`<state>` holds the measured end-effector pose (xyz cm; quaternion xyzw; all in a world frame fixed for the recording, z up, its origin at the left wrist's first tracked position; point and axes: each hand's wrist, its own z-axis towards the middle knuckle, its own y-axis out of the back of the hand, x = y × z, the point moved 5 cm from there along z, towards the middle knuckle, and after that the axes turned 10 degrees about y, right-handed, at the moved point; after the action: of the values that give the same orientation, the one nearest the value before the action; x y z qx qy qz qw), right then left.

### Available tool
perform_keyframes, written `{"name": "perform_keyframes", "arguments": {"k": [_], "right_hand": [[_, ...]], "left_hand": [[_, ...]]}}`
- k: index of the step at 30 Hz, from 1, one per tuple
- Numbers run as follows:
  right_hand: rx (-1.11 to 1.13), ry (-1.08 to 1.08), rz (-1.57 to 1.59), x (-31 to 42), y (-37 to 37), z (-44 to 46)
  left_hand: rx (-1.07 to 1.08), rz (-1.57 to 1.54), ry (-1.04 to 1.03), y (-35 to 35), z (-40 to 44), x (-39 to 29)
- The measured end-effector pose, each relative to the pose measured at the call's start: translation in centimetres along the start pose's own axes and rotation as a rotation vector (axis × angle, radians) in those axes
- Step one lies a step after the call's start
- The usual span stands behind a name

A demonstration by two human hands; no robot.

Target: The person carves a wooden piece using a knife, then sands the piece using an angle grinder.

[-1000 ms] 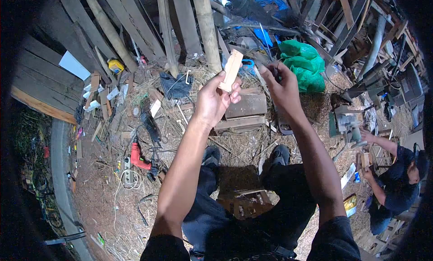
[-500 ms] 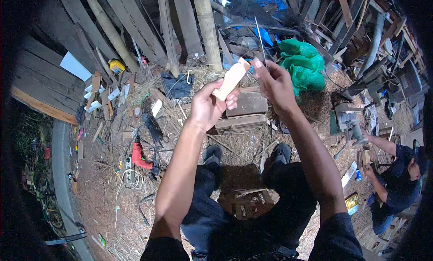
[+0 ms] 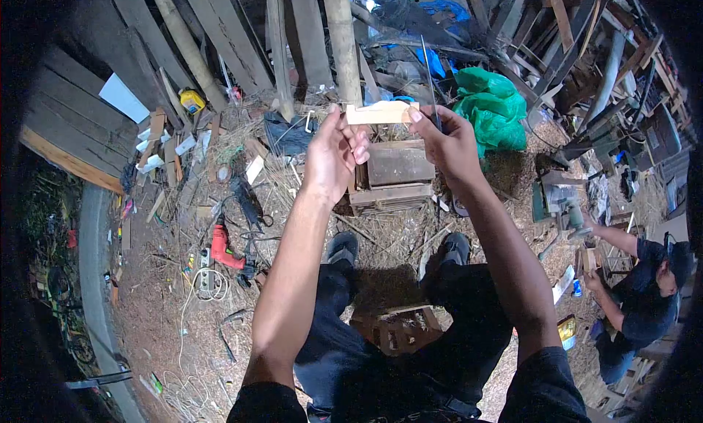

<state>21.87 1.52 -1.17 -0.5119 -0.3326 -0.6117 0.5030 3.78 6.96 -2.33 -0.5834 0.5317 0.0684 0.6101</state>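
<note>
A small pale wooden piece with a notched edge lies level between both hands. My right hand pinches its right end with thumb and finger, and also holds a thin, long dark blade-like tool pointing up. My left hand is at the piece's left end, its fingers curled and apart, palm up; whether the fingertips touch the wood is hard to tell. Below the hands stands a stack of brown wooden boards.
A red drill and a power strip with a white cord lie on the ground at left. A green plastic bag sits beyond my right hand. At right, a co-worker holds a wooden block near a machine.
The wooden piece has turned from tilted upright to level. Its right end is now in my right hand, and my left hand has loosened its grasp.
</note>
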Motion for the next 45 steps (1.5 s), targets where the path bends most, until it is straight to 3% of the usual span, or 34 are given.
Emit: {"name": "perform_keyframes", "arguments": {"k": [10, 13, 19, 21, 30, 34, 45], "right_hand": [[-0.014, -0.064, -0.030, -0.2, 0.6, 0.0], [-0.012, 0.102, -0.051, -0.3, 0.7, 0.3], [-0.035, 0.079, -0.008, 0.0, 1.1, 0.3], [-0.051, -0.027, -0.055, -0.3, 1.4, 0.2], [-0.045, 0.085, -0.074, -0.1, 1.6, 0.3], [0.038, -0.024, -0.016, 0.1, 2.0, 0.1], [-0.031, -0.072, -0.039, -0.3, 1.7, 0.0]], "left_hand": [[-0.056, 0.076, -0.059, 0.0, 0.3, 0.0], [-0.028, 0.085, -0.059, -0.4, 0.4, 0.1], [-0.013, 0.156, -0.057, -0.8, 0.6, 0.4], [-0.017, 0.174, -0.054, -0.9, 0.7, 0.5], [-0.006, 0.174, -0.029, -1.3, 0.9, 0.5], [-0.005, 0.197, -0.037, -1.2, 0.9, 0.5], [0.031, 0.059, -0.059, -1.6, 0.5, 0.3]]}}
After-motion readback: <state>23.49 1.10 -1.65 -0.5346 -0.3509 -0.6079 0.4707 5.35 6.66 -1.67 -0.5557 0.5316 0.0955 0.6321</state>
